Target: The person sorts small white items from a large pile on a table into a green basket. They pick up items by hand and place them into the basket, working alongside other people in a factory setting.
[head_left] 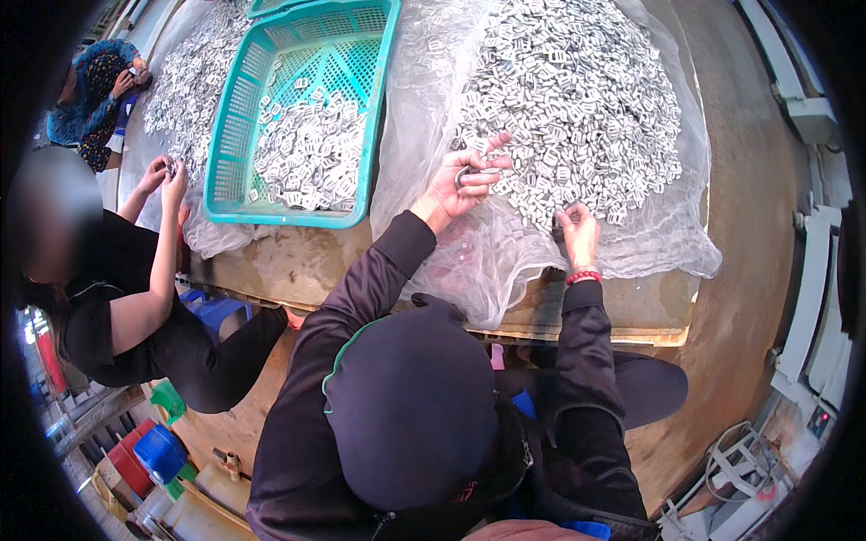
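Fingers [483,178] of both hands are showing above the bench [654,307], where a translucent sheet [501,270] is carrying a heap of silvery buckles [577,99]. The left hand [451,189] is holding a small dark curved piece [460,176] in curled fingers, while the right hand [580,236] is resting bunched fingertips at the heap's near edge, possibly on a buckle; I cannot tell. Loose folds between the wrists could be catching a cuff, spilling buckles.
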A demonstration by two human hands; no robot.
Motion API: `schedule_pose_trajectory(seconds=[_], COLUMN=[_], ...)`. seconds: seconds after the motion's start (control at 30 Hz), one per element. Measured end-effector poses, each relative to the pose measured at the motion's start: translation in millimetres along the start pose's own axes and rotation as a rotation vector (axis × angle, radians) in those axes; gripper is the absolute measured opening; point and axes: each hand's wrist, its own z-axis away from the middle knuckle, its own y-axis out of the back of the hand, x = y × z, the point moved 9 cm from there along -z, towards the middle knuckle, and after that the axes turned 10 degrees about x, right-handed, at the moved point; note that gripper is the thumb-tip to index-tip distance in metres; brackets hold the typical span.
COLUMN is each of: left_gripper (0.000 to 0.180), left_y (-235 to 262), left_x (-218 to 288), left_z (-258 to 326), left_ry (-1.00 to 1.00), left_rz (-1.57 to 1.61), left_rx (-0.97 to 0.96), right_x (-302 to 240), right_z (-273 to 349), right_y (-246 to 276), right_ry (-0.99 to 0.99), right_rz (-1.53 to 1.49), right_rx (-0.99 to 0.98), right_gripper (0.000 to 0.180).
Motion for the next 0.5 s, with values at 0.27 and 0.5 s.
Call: schedule_pose_trajectory(seconds=[0.27, 0.5], left_gripper=[0.057, 0.034], left_y=[-7.4, 12.0], left_x=[-11.7, 6.4], left_z=[-7.4, -1.9], left_ry=[0.054, -0.203], left_rz=[-0.154, -1.248], left_rx=[-0.043, 0.313], right_x=[-5.5, 18.0], right_z=[6.6, -2.1], right_y=[-4.8, -1.5], right_ry=[-0.47, -0.148], right_rz=[-1.006, -0.079], right_rx=[-0.182, 0.025], right_gripper=[0.01, 0.032])
